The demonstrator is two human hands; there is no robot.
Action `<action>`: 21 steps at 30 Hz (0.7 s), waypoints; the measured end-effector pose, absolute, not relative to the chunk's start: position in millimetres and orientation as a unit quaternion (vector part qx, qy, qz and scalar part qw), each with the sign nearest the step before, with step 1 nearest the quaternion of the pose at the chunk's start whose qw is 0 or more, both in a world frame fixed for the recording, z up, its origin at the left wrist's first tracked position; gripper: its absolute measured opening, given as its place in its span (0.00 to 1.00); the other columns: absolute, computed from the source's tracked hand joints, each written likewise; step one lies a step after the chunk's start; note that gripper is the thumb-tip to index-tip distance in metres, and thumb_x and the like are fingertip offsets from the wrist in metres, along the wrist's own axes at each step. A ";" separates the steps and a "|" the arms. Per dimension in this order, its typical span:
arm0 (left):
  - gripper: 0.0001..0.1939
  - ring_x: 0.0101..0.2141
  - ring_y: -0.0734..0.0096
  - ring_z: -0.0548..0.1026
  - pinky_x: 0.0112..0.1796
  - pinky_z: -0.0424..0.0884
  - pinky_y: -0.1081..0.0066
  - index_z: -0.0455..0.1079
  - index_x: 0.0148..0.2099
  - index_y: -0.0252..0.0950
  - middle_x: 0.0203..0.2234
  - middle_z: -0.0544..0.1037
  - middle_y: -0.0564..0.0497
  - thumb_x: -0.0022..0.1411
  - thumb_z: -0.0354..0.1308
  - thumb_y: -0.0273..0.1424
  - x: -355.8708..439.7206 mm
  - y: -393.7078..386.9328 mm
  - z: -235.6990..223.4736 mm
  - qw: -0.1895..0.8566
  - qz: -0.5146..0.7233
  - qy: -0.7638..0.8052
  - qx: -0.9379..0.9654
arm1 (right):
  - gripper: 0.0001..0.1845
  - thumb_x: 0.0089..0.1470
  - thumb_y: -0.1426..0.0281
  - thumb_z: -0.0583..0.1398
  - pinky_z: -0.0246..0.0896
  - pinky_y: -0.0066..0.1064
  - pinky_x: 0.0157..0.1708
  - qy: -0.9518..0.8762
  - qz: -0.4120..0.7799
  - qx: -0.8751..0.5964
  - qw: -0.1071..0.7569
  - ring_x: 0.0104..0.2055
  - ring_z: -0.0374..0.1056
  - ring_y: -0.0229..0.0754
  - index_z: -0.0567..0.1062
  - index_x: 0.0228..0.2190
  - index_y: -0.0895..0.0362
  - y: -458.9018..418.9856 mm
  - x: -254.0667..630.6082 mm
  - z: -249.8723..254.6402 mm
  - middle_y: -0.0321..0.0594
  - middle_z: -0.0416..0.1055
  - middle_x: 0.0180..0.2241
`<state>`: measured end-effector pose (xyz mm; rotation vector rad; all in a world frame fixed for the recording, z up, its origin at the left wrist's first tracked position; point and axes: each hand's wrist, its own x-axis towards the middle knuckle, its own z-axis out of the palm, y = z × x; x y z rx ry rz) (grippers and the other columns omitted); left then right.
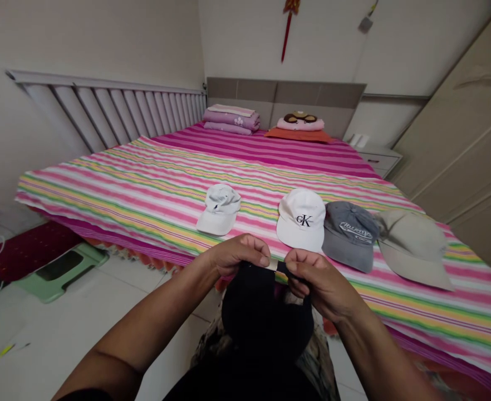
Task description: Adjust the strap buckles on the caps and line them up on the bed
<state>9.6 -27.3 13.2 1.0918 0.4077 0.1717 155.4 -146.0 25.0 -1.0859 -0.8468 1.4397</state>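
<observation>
A black cap (249, 312) hangs between my hands in front of my body, beside the bed's near edge. My left hand (242, 253) is closed in a pinch on one end of its back strap, where a pale piece shows. With thumb and fingers pressed together, my right hand (312, 275) grips the strap's other end. On the bed beyond lie a small white cap (220, 209), a white cap with black letters (300, 217), a grey cap with white script (349, 234) and a beige cap (415, 245). The last three sit side by side.
A striped sheet (166, 184) covers the bed. Folded purple bedding (231, 120) and a pink and orange pile (299, 131) rest by the headboard (245, 92). A green stool (62, 273) stands on the floor at left, and a white nightstand (381, 159) at right.
</observation>
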 end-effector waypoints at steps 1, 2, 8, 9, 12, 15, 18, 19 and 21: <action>0.09 0.15 0.82 0.62 0.17 0.55 0.79 0.70 0.24 0.29 0.14 0.68 0.54 0.36 0.65 0.27 8.8 -25.9 12.2 0.837 0.092 0.183 0.507 | 0.11 0.43 0.64 0.62 0.46 0.21 0.15 -0.362 0.617 -0.452 0.533 0.13 0.52 0.29 0.70 0.22 0.59 -145.3 158.2 23.7 0.30 0.61 0.13; 0.09 0.15 0.82 0.63 0.18 0.56 0.79 0.70 0.24 0.29 0.15 0.69 0.53 0.36 0.65 0.27 7.9 -24.0 11.1 0.844 0.102 0.172 0.497 | 0.13 0.44 0.62 0.62 0.49 0.22 0.16 -0.371 0.627 -0.447 0.518 0.16 0.56 0.31 0.72 0.24 0.60 -144.6 161.8 21.6 0.33 0.65 0.16; 0.09 0.18 0.75 0.68 0.23 0.62 0.75 0.68 0.24 0.29 0.14 0.68 0.52 0.40 0.63 0.29 2.1 -10.5 8.2 0.878 0.145 0.120 0.441 | 0.18 0.34 0.60 0.67 0.55 0.24 0.23 -0.373 0.705 -0.393 0.459 0.20 0.62 0.33 0.76 0.24 0.61 -143.5 182.9 1.1 0.36 0.69 0.19; 0.09 0.18 0.73 0.68 0.23 0.63 0.74 0.68 0.23 0.29 0.14 0.68 0.51 0.41 0.62 0.30 1.1 -8.5 8.8 0.878 0.145 0.116 0.440 | 0.17 0.31 0.60 0.68 0.54 0.24 0.22 -0.362 0.704 -0.387 0.474 0.19 0.61 0.32 0.75 0.22 0.61 -144.1 184.0 -0.5 0.35 0.68 0.18; 0.13 0.19 0.67 0.70 0.23 0.64 0.71 0.72 0.25 0.28 0.16 0.72 0.46 0.41 0.61 0.35 -2.4 -2.3 13.1 0.882 0.115 0.096 0.446 | 0.18 0.26 0.60 0.70 0.50 0.24 0.18 -0.331 0.671 -0.383 0.541 0.16 0.57 0.31 0.74 0.19 0.60 -146.2 183.1 3.4 0.34 0.65 0.15; 0.15 0.18 0.66 0.70 0.20 0.63 0.70 0.73 0.25 0.27 0.16 0.74 0.44 0.35 0.62 0.36 -5.6 1.9 17.9 0.868 0.086 0.071 0.484 | 0.21 0.24 0.55 0.69 0.48 0.26 0.15 -0.337 0.639 -0.375 0.581 0.13 0.52 0.31 0.69 0.13 0.57 -146.5 178.4 17.5 0.31 0.59 0.11; 0.12 0.12 0.73 0.64 0.15 0.58 0.73 0.70 0.17 0.28 0.10 0.69 0.48 0.35 0.63 0.34 -5.3 -1.5 20.3 0.839 0.089 0.066 0.533 | 0.26 0.25 0.49 0.66 0.47 0.28 0.14 -0.366 0.625 -0.354 0.592 0.11 0.48 0.32 0.62 0.08 0.54 -142.3 171.5 34.7 0.29 0.52 0.07; 0.13 0.11 0.75 0.62 0.14 0.57 0.74 0.69 0.16 0.28 0.09 0.67 0.49 0.38 0.63 0.34 -4.4 -4.6 20.8 0.826 0.102 0.078 0.549 | 0.26 0.26 0.49 0.66 0.47 0.28 0.13 -0.363 0.622 -0.347 0.601 0.10 0.48 0.31 0.61 0.08 0.54 -139.6 169.1 39.7 0.28 0.51 0.07; 0.15 0.13 0.76 0.64 0.16 0.60 0.75 0.69 0.20 0.27 0.11 0.68 0.52 0.48 0.60 0.36 -1.7 -12.1 21.8 0.793 0.160 0.114 0.576 | 0.24 0.26 0.52 0.67 0.47 0.26 0.13 -0.326 0.612 -0.340 0.635 0.11 0.48 0.30 0.63 0.10 0.55 -133.0 164.8 46.8 0.28 0.53 0.09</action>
